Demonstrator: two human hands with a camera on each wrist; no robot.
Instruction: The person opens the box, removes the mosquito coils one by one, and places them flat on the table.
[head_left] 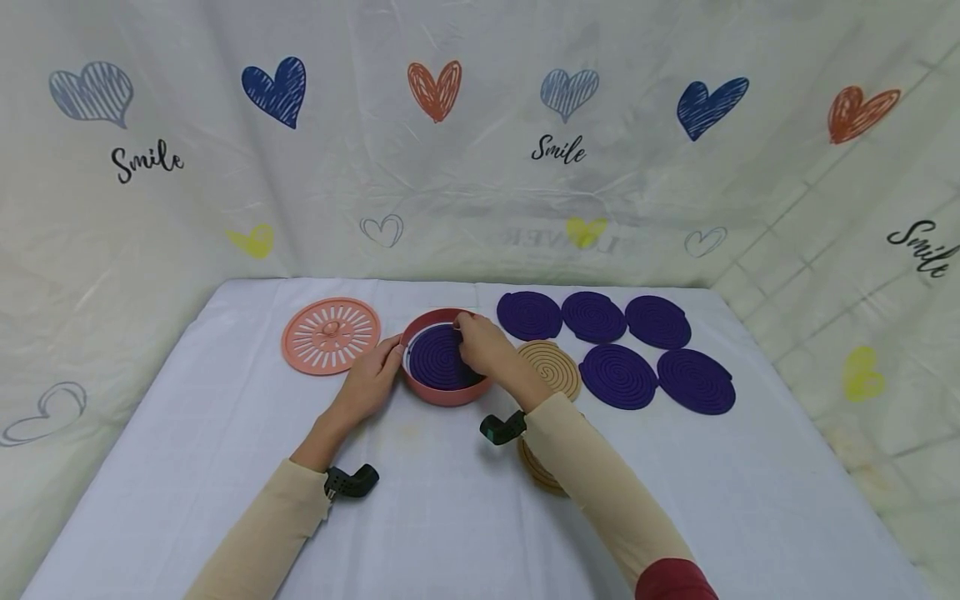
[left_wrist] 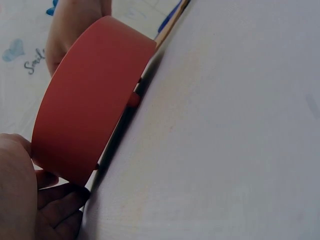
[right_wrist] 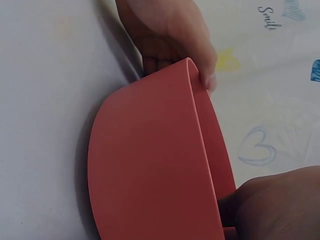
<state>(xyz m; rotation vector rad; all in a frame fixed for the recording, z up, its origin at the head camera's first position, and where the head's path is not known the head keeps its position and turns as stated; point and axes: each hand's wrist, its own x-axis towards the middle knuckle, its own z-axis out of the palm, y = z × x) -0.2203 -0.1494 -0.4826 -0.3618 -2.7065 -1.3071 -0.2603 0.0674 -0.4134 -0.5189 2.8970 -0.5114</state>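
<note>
A round red mosquito coil holder (head_left: 447, 398) stands on the white tabletop, small feet showing under it in the left wrist view. My left hand (head_left: 372, 379) grips its left side, the thumb at the rim and other fingers low against the wall (right_wrist: 150, 155). Inside lies a dark purple mosquito coil (head_left: 438, 357), with a white strip showing along its left edge. My right hand (head_left: 483, 343) reaches over the rim from the right and pinches the coil near its upper right edge. The wall hides those fingertips in the right wrist view.
A slotted coral lid (head_left: 332, 336) with a knob lies left of the holder. Several purple coils (head_left: 618, 377) lie in two rows at the right. A tan coil (head_left: 553, 367) sits beside my right wrist; another tan coil (head_left: 542, 473) is partly under the forearm.
</note>
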